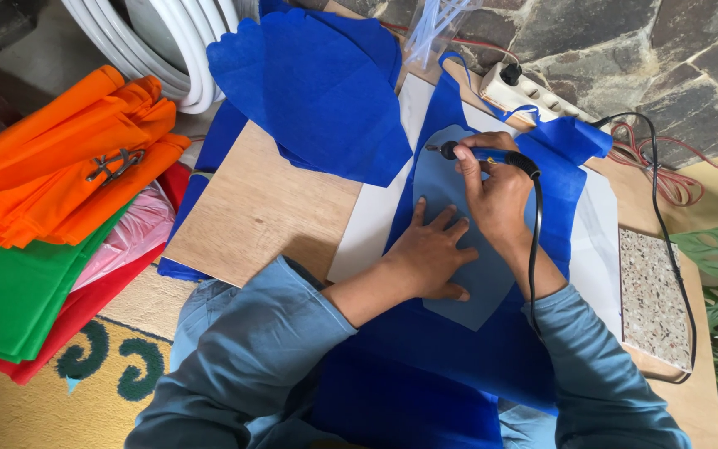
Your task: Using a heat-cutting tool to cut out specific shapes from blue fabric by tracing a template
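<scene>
My left hand (434, 254) lies flat on the template (450, 208) over limp blue fabric (459, 349) on the board (367, 224) (best pinned flat, I judge), right hand (492, 187) clenching the cutter (479, 155)

Two bare hands are seen, the left hand (432, 254) and the right hand (492, 195), with no rings, watch or gloves to be made out. Both arms are covered by long sleeves (268, 333) of a muted blue-grey cloth, plain and unpatterned, with soft folds at the elbows. The left sleeve is pushed back above the wrist, so that the forearm is left bare; the right sleeve ends below the wrist. Lighter blue denim trousers (201, 312) are worn beneath.
</scene>
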